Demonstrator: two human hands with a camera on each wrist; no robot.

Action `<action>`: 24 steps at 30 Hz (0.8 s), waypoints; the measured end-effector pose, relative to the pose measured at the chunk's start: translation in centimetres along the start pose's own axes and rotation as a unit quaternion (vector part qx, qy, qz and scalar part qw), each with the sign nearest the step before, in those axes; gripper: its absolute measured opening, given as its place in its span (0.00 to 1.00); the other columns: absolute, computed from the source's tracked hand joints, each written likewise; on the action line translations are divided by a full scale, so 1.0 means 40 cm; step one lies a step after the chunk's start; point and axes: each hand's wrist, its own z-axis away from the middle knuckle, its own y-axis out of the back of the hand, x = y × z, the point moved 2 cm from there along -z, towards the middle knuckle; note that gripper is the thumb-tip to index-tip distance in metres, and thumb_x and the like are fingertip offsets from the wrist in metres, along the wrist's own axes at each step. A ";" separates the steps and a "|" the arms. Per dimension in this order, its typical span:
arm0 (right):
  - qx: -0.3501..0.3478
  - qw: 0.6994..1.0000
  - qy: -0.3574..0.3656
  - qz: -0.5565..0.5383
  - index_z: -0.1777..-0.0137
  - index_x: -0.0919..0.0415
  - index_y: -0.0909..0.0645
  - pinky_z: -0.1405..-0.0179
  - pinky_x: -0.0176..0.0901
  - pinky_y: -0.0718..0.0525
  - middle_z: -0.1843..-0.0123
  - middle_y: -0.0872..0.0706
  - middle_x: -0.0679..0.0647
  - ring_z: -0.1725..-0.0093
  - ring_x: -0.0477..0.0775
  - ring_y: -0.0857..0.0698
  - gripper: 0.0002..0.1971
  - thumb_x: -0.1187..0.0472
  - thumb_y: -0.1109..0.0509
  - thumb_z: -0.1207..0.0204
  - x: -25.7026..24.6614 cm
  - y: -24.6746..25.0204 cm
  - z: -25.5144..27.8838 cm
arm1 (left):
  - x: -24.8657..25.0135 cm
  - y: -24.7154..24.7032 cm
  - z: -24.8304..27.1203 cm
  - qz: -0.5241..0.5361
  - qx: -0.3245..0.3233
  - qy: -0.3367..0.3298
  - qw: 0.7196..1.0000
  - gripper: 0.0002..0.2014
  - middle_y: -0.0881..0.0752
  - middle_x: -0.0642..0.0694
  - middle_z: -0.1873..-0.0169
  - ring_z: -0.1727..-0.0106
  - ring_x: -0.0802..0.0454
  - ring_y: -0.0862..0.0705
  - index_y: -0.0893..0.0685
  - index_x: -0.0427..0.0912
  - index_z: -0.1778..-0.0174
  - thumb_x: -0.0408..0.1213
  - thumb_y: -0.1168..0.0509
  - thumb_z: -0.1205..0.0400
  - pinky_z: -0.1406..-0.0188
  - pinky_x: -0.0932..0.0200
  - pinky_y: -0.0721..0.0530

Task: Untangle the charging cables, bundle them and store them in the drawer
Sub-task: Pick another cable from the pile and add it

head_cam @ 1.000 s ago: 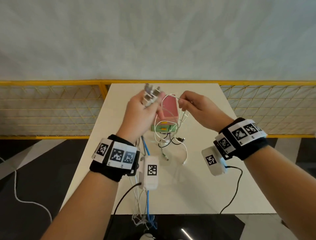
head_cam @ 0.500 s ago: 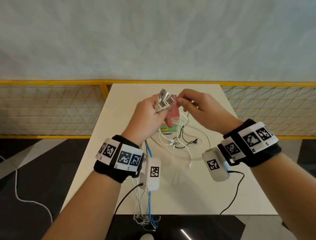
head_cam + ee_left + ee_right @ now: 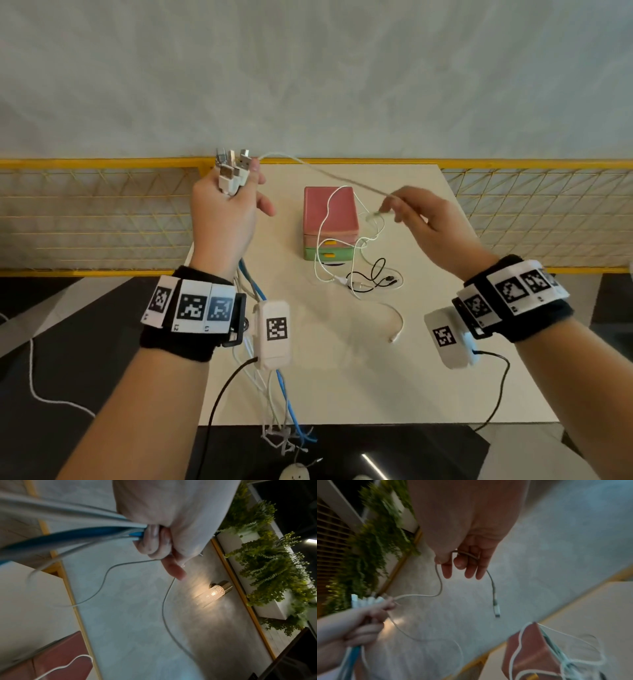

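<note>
My left hand (image 3: pixel 226 209) is raised at the table's far left and grips a bundle of cable plugs (image 3: pixel 233 169); their white and blue cords (image 3: pixel 284 387) hang past my wrist over the near table edge. One white cable (image 3: pixel 318 169) runs from that bundle to my right hand (image 3: pixel 411 212), which pinches it near its plug end (image 3: pixel 496 609). In the left wrist view my fingers (image 3: pixel 150 540) curl round the cords. More tangled white and black cables (image 3: pixel 363 281) lie in front of the small drawer box (image 3: pixel 330 222), with one white loop draped over its pink top.
The white table (image 3: pixel 342 377) stands against a yellow mesh railing (image 3: pixel 85 212) and a grey wall. Black wires run from both wrist cameras off the near edge. A wall lamp (image 3: pixel 212 593) and green plants (image 3: pixel 271 574) show in the wrist views.
My hands have moved apart: the left hand rose to the left with the plug bundle, and the right hand drew one white cable out to the right.
</note>
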 end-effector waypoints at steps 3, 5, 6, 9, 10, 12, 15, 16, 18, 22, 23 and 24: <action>0.008 0.999 0.043 -0.008 0.46 0.54 0.16 0.54 0.25 0.26 0.59 0.17 0.35 0.57 0.39 0.19 0.11 0.56 0.40 0.16 -0.074 0.035 -0.007 | -0.006 -0.014 0.019 -0.023 -0.034 0.015 0.999 0.12 0.16 0.53 0.78 0.83 0.62 0.22 0.16 0.41 0.58 0.44 0.36 0.14 0.82 0.74 0.31; -0.066 0.997 0.024 0.028 0.46 0.51 0.17 0.61 0.32 0.24 0.64 0.15 0.40 0.63 0.43 0.18 0.11 0.51 0.40 0.17 -0.110 0.044 0.009 | -0.009 -0.023 0.035 -0.037 -0.082 0.009 0.996 0.12 0.18 0.56 0.83 0.82 0.62 0.23 0.15 0.43 0.59 0.44 0.36 0.14 0.77 0.75 0.29; -0.119 0.990 0.007 0.074 0.49 0.49 0.17 0.63 0.35 0.24 0.66 0.14 0.43 0.66 0.43 0.17 0.15 0.44 0.42 0.19 -0.121 0.047 0.020 | -0.007 -0.025 0.042 -0.047 -0.111 0.003 0.993 0.13 0.19 0.57 0.84 0.81 0.61 0.24 0.15 0.42 0.60 0.45 0.36 0.15 0.76 0.74 0.28; -0.216 0.940 -0.018 0.265 0.65 0.51 0.14 0.60 0.45 0.18 0.68 0.11 0.45 0.68 0.42 0.16 0.37 0.24 0.55 0.29 -0.143 0.058 0.055 | 0.002 -0.023 0.063 -0.077 -0.196 -0.020 0.977 0.18 0.24 0.55 0.86 0.82 0.61 0.28 0.15 0.36 0.62 0.49 0.34 0.17 0.75 0.69 0.29; -0.212 0.927 -0.013 0.309 0.66 0.52 0.14 0.58 0.46 0.16 0.70 0.12 0.45 0.67 0.45 0.15 0.40 0.23 0.58 0.31 -0.151 0.065 0.060 | 0.012 -0.021 0.073 -0.079 -0.227 -0.026 0.970 0.17 0.24 0.56 0.86 0.82 0.61 0.28 0.15 0.36 0.62 0.48 0.34 0.17 0.75 0.69 0.30; -0.176 0.929 0.000 0.326 0.66 0.52 0.15 0.58 0.47 0.17 0.70 0.14 0.45 0.66 0.48 0.15 0.38 0.25 0.58 0.30 -0.170 0.079 0.067 | 0.039 -0.022 0.102 -0.058 -0.302 -0.031 0.951 0.11 0.24 0.60 0.85 0.82 0.64 0.28 0.13 0.41 0.62 0.43 0.33 0.17 0.77 0.74 0.33; -0.128 0.964 0.016 0.232 0.62 0.54 0.18 0.61 0.53 0.18 0.68 0.17 0.49 0.66 0.52 0.18 0.29 0.33 0.51 0.23 -0.198 0.077 0.073 | 0.063 -0.031 0.144 -0.011 -0.383 -0.030 0.923 0.08 0.29 0.56 0.86 0.82 0.60 0.35 0.11 0.40 0.56 0.39 0.32 0.18 0.79 0.73 0.37; -0.122 0.971 0.018 0.203 0.61 0.54 0.19 0.61 0.55 0.18 0.67 0.18 0.49 0.65 0.52 0.18 0.26 0.37 0.49 0.21 -0.203 0.069 0.076 | 0.067 -0.035 0.153 0.001 -0.391 -0.022 0.920 0.08 0.30 0.56 0.86 0.82 0.59 0.37 0.10 0.39 0.53 0.39 0.33 0.17 0.79 0.72 0.37; -0.126 0.975 0.030 0.179 0.57 0.54 0.19 0.61 0.57 0.19 0.64 0.18 0.49 0.62 0.53 0.19 0.21 0.41 0.48 0.20 -0.207 0.045 0.084 | 0.072 -0.038 0.167 0.017 -0.385 -0.024 0.922 0.11 0.32 0.54 0.86 0.82 0.59 0.37 0.10 0.39 0.53 0.41 0.35 0.17 0.79 0.72 0.36; -0.159 0.978 0.058 0.121 0.48 0.55 0.18 0.53 0.51 0.18 0.54 0.16 0.47 0.54 0.48 0.17 0.12 0.51 0.41 0.19 -0.204 -0.019 0.107 | 0.090 -0.034 0.189 0.024 -0.325 -0.073 0.942 0.23 0.26 0.50 0.82 0.79 0.60 0.27 0.19 0.39 0.74 0.46 0.41 0.15 0.71 0.72 0.29; -0.179 0.977 0.060 0.100 0.46 0.56 0.18 0.49 0.47 0.18 0.51 0.15 0.47 0.51 0.47 0.17 0.11 0.53 0.39 0.18 -0.206 -0.036 0.112 | 0.093 -0.034 0.192 0.005 -0.314 -0.089 0.945 0.25 0.25 0.51 0.80 0.76 0.60 0.23 0.22 0.39 0.77 0.49 0.43 0.16 0.67 0.75 0.28; -0.203 0.975 0.057 0.066 0.43 0.57 0.19 0.45 0.43 0.19 0.48 0.15 0.48 0.48 0.46 0.17 0.11 0.54 0.37 0.19 -0.211 -0.054 0.117 | 0.096 -0.034 0.194 -0.009 -0.309 -0.102 0.946 0.26 0.25 0.51 0.79 0.73 0.61 0.22 0.23 0.38 0.76 0.52 0.44 0.17 0.64 0.75 0.27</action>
